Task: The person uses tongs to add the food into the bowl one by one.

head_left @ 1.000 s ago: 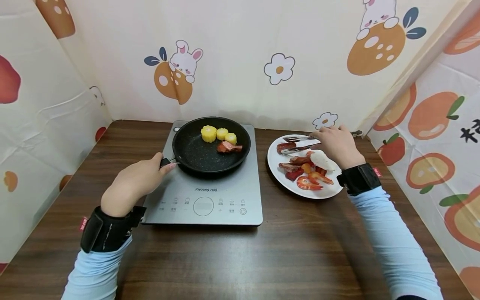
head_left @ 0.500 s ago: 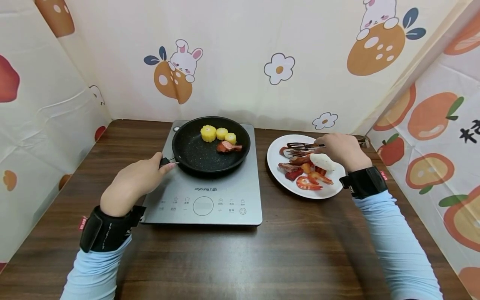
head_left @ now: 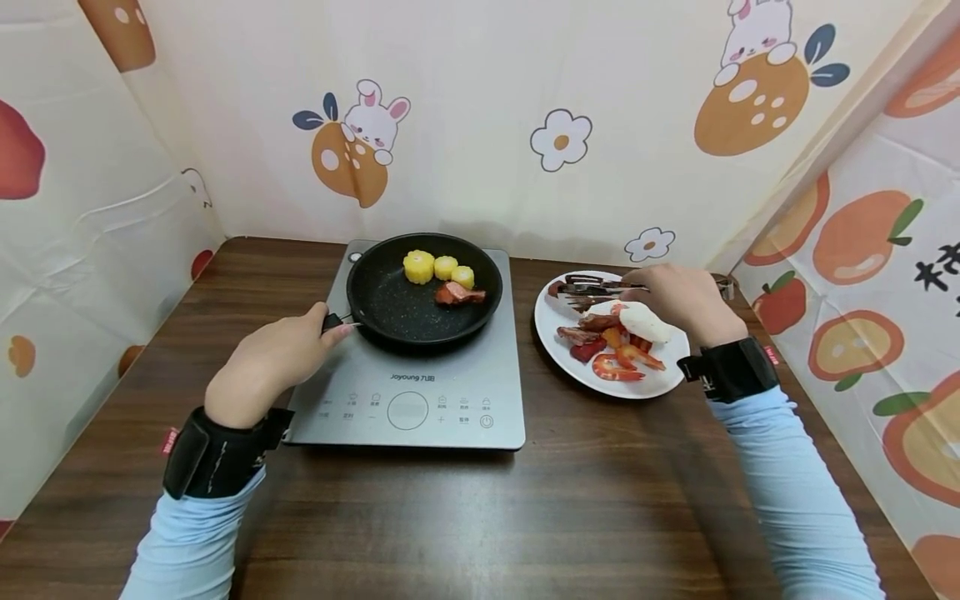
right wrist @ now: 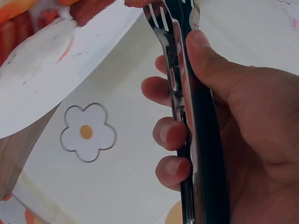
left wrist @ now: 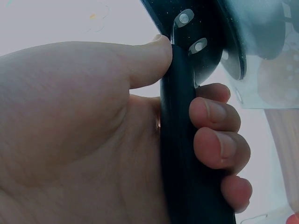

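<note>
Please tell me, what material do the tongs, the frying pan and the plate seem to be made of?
The tongs look like polished steel, since they give mirror-like reflections, with a dark part along the handle.
The frying pan seems to be metal with a black speckled, matte non-stick coating.
The plate looks like white glazed ceramic, possibly melamine.

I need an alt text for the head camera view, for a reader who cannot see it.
A person's left hand grips the handle of a black frying pan on an induction cooker, while the right hand holds metal tongs over a white plate of shrimp and other food. The pan contains corn pieces.
</note>
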Demonstrator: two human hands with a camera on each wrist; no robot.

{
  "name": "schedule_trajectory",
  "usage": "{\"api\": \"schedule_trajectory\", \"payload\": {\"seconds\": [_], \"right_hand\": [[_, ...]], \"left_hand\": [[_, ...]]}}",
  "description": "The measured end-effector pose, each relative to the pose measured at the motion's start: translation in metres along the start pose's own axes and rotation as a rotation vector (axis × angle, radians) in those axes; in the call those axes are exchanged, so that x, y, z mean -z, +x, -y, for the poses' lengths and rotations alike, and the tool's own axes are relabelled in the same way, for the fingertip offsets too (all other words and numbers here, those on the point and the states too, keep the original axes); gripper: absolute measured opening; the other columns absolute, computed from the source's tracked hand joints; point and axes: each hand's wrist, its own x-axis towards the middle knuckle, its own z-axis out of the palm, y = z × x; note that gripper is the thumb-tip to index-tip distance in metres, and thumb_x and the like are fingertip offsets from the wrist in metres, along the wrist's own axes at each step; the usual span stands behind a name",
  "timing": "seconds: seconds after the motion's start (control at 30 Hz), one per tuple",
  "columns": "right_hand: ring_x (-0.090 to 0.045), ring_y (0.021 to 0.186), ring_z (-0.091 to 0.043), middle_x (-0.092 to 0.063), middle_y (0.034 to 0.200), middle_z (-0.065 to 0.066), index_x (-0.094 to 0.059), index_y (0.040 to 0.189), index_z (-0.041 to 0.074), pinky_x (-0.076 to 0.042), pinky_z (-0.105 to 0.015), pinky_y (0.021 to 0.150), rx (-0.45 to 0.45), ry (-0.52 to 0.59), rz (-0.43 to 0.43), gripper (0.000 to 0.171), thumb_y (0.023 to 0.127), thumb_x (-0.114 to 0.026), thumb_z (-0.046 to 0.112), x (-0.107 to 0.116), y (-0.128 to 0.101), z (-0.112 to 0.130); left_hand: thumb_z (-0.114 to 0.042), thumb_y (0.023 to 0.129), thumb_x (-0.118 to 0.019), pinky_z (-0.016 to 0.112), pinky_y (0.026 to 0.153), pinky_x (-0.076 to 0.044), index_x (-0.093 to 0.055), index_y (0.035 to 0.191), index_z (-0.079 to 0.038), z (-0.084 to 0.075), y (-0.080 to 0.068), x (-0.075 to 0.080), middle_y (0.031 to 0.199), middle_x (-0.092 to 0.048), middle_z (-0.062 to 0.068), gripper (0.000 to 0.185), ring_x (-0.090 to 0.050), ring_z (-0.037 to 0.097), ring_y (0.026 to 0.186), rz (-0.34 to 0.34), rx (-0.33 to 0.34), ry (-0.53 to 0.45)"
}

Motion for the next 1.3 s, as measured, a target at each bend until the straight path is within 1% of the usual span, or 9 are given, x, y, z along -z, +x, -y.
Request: {"api": "schedule_trajectory", "payload": {"seconds": [0.2,0.27,0.43,0.57,0.73,0.87,0.93,1.13,1.3], "right_hand": [[-0.070,0.096,-0.034,-0.075,0.112,-0.014,-0.071,0.124,0.015,-0.051,-0.051,0.069,0.037,0.003,-0.111,0.029,0.102,-0.064,0.031,0.009,-0.004,0.011],[-0.070,0.094,-0.033,-0.075,0.111,-0.013,-0.071,0.125,0.015,-0.049,-0.049,0.067,0.047,0.018,-0.139,0.029,0.102,-0.063,0.032,0.012,-0.005,0.016],[-0.071,0.097,-0.035,-0.076,0.113,-0.014,-0.070,0.128,0.017,-0.050,-0.048,0.067,0.056,0.053,-0.150,0.032,0.103,-0.061,0.035,0.024,-0.006,0.037],[-0.071,0.098,-0.035,-0.075,0.115,-0.015,-0.069,0.130,0.018,-0.051,-0.048,0.064,0.037,0.069,-0.164,0.035,0.103,-0.060,0.039,0.033,-0.006,0.057],[-0.072,0.099,-0.033,-0.074,0.124,-0.011,-0.067,0.134,0.020,-0.049,-0.044,0.060,0.033,0.092,-0.192,0.038,0.103,-0.060,0.040,0.041,-0.001,0.083],[-0.072,0.106,-0.031,-0.072,0.131,-0.008,-0.066,0.136,0.021,-0.048,-0.040,0.059,0.058,0.103,-0.199,0.039,0.102,-0.061,0.041,0.045,0.006,0.104],[-0.072,0.107,-0.029,-0.072,0.129,-0.006,-0.067,0.134,0.022,-0.048,-0.039,0.060,0.084,0.099,-0.206,0.038,0.102,-0.061,0.041,0.046,0.010,0.114],[-0.073,0.098,-0.023,-0.076,0.118,0.000,-0.071,0.127,0.024,-0.052,-0.043,0.067,0.182,0.081,-0.246,0.033,0.101,-0.062,0.043,0.047,0.027,0.147],[-0.073,0.098,-0.024,-0.076,0.119,0.000,-0.072,0.127,0.024,-0.051,-0.043,0.065,0.231,0.078,-0.211,0.036,0.099,-0.064,0.045,0.043,0.042,0.168]], "left_hand": [[-0.051,0.110,-0.029,0.064,0.091,-0.050,-0.013,0.159,0.008,0.000,0.001,0.001,0.149,-0.041,0.040,0.078,-0.058,0.052,0.123,0.005,-0.005,-0.011],[-0.050,0.110,-0.029,0.064,0.090,-0.050,-0.013,0.159,0.008,0.000,0.001,0.002,0.148,-0.043,0.040,0.078,-0.059,0.052,0.123,0.006,-0.008,-0.015],[-0.050,0.110,-0.029,0.060,0.083,-0.052,-0.014,0.159,0.008,0.001,0.000,0.003,0.144,-0.048,0.040,0.077,-0.064,0.048,0.115,0.005,-0.013,-0.013],[-0.050,0.110,-0.029,0.060,0.084,-0.052,-0.014,0.159,0.008,0.002,-0.001,0.003,0.146,-0.046,0.039,0.077,-0.062,0.049,0.117,0.012,-0.014,-0.017],[-0.050,0.110,-0.028,0.061,0.085,-0.052,-0.013,0.160,0.007,0.002,-0.002,0.004,0.148,-0.043,0.039,0.077,-0.061,0.050,0.120,0.015,-0.001,-0.020],[-0.050,0.110,-0.029,0.060,0.084,-0.052,-0.014,0.160,0.007,0.002,-0.003,0.004,0.148,-0.044,0.039,0.077,-0.062,0.049,0.118,0.011,-0.002,-0.016],[-0.050,0.111,-0.029,0.060,0.084,-0.052,-0.014,0.160,0.006,0.002,-0.004,0.003,0.147,-0.045,0.039,0.076,-0.061,0.050,0.119,0.011,-0.004,-0.015],[-0.049,0.111,-0.029,0.060,0.086,-0.052,-0.014,0.160,0.006,0.003,-0.004,0.003,0.149,-0.044,0.039,0.075,-0.060,0.050,0.121,0.011,0.001,-0.017],[-0.049,0.111,-0.029,0.060,0.086,-0.052,-0.014,0.161,0.005,0.001,-0.004,0.004,0.149,-0.044,0.038,0.075,-0.060,0.050,0.122,0.015,0.005,-0.021]]}}
